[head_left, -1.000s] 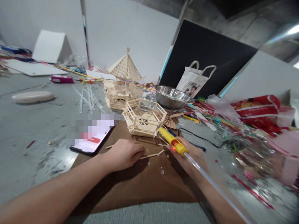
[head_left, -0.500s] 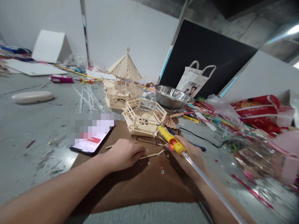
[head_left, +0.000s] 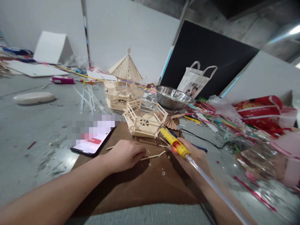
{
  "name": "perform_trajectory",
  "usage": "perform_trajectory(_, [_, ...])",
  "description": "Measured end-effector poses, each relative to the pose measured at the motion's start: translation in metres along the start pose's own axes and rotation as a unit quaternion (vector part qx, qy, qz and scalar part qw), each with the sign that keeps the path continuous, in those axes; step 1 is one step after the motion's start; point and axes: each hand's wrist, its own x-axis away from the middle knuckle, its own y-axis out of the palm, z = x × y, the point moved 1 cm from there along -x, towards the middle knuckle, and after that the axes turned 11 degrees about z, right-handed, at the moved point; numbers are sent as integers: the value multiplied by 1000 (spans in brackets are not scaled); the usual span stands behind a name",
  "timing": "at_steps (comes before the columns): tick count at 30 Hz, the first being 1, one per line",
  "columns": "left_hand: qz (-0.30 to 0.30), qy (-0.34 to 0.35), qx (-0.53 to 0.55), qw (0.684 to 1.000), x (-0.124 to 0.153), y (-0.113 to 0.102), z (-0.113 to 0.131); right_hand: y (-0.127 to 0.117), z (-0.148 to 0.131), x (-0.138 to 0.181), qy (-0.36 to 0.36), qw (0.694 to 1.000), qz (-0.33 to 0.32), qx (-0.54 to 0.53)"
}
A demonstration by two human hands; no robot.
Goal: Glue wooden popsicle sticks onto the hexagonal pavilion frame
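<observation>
Left hand (head_left: 126, 154): fingers curling shut, pinning the wooden stick (head_left: 152, 155) by its end
Wooden stick: likely handling light and brittle, so gripping mid-length
Right hand (head_left: 193, 156): wrapping around the glue gun (head_left: 174, 144)

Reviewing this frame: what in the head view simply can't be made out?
All in the head view:
- Phone: screen mostly pixelated, unreadable.
- Left hand: fingers curled under, so it is unclear whether it pinches the thin wooden stick or only presses it.
- Glue gun: trigger hidden inside the right hand.
- Glue stick: rear end cut off by the bottom edge.
- White bag: print partly blurred.
</observation>
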Motion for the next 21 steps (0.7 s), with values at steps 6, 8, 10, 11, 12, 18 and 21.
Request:
perform_trajectory(6, [2, 2, -2, 1000, 1, 0, 0, 4, 2, 1, 11, 1000, 3, -7])
perform_trajectory(8, [0, 1, -2, 1000, 0, 0, 0, 6, 3, 2, 15, 1000, 11, -15])
perform_trajectory(10, [-2, -1, -1, 1000, 0, 0, 0, 7, 3, 2, 15, 999, 10, -27])
perform_trajectory(11, [-3, -1, -1, 1000, 0, 0, 0, 8, 4, 2, 16, 999, 9, -32])
perform_trajectory(12, [-2, 0, -1, 1000, 0, 0, 0, 8, 4, 2, 17, 999, 8, -35])
perform_trajectory(18, [6, 3, 6, 1000, 1, 1, 0, 9, 4, 2, 15, 999, 9, -35])
perform_trajectory(21, [12, 5, 9, 1000, 1, 1, -1, 7, 3, 2, 12, 999, 14, -46])
